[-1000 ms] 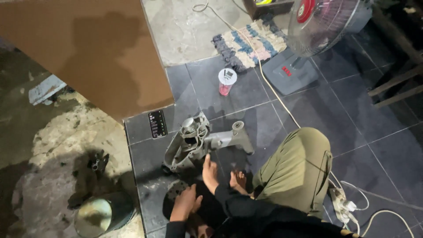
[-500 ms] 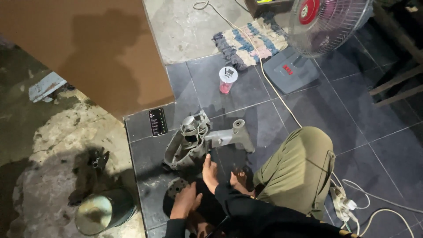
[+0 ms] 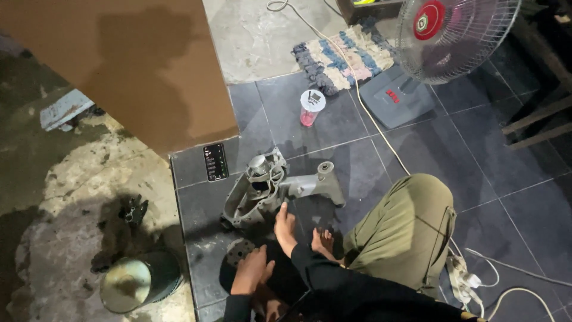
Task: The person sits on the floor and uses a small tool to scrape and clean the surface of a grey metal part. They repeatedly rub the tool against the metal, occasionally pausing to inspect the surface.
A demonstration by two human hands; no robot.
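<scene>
We sit on the dark tiled floor with one knee, in olive trousers, raised on our right.

Right hand: it reaches forward, its fingertips touching the near edge of the grey cast-metal engine casing. The grip is narrow, fingers held together and extended, enclosing nothing.

Left hand: it rests low and close to our body, above a dark round part that lies just ahead of it on the floor. The fingers are loosely curled. We cannot tell whether this grip holds anything.

The casing lies flat on the floor directly ahead of the right grip. Its tubular arm extends to the right and ends in a round boss.

Ahead and left of the casing lies a smartphone with a lit screen. Well ahead of the right grip stands a pink cup with a white lid. Farther ahead and right are a patchwork rag mat and a standing fan on a grey base. A pale cable runs across the tiles. Left of the left grip, on rough concrete, stands a round metal tin.
</scene>
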